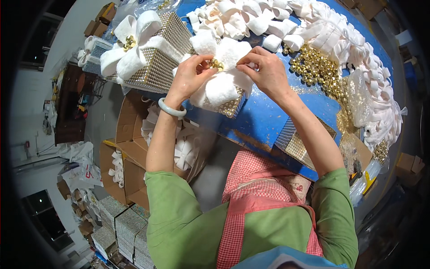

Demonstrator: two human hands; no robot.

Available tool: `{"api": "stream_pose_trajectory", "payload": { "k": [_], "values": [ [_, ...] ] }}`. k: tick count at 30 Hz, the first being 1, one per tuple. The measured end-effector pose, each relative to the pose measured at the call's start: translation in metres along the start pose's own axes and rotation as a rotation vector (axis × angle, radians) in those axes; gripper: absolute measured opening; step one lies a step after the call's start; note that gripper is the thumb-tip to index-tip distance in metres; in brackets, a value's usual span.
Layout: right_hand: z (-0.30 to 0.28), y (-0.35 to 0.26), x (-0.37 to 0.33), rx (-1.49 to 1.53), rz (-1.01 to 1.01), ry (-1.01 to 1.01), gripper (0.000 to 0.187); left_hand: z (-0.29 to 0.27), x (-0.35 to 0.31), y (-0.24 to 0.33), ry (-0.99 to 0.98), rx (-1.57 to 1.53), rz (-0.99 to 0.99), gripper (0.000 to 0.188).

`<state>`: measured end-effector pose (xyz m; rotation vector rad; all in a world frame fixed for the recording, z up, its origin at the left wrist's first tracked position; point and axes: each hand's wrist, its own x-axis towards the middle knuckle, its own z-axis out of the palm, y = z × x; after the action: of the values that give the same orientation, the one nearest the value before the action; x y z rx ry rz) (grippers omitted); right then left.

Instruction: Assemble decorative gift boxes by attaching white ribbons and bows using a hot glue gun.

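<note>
At 12 o'clock from the middle of the view, bends both hands over a white bow [229, 49] lying on a gold-studded box [231, 109] at the edge of the blue table [260, 112]. From 11 o'clock, clamps thumb and fingertips of the left hand [190, 77] on a gold ornament [217, 65] at the heart of the bow. From 1 o'clock, brings thumb and forefinger of the right hand [271, 74] close together just beside the ornament, against a white loop; cannot tell any firm hold there. Wears a pale bangle [172, 108] on the left wrist, at 10 o'clock. Between 10 and 11, has a larger studded box [159, 67] nearby, topped with another white bow [131, 62]. At 2 o'clock, has a heap of gold ornaments [313, 67], backed by piled white bows [329, 36]. At 3, partly behind the right forearm, has a smaller studded box [298, 143]. Below the table, between 8 and 9, has an open cardboard box [138, 154]; between 7 and 8, stacked glittery boxes [127, 226].
</note>
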<state>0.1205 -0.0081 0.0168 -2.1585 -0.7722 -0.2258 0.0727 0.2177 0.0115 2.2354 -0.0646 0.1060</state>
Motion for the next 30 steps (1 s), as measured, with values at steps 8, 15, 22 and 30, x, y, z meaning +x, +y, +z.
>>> {"api": "stream_pose_trajectory", "payload": {
  "k": [8, 15, 22, 30],
  "values": [
    [0.008, 0.009, -0.006, -0.009, -0.065, 0.041, 0.011, 0.013, 0.003, 0.008, 0.087, 0.188, 0.061, 0.034],
    [0.014, 0.016, -0.009, -0.012, -0.060, 0.056, 0.010, 0.016, 0.006, 0.002, 0.046, 0.139, 0.018, 0.033],
    [0.013, 0.015, -0.007, -0.038, -0.085, 0.063, 0.008, 0.018, 0.006, 0.004, 0.059, 0.146, 0.033, 0.032],
    [0.026, 0.005, 0.001, -0.222, -0.253, 0.070, 0.011, 0.018, -0.001, 0.005, 0.100, 0.204, 0.114, 0.034]
  ]
}}
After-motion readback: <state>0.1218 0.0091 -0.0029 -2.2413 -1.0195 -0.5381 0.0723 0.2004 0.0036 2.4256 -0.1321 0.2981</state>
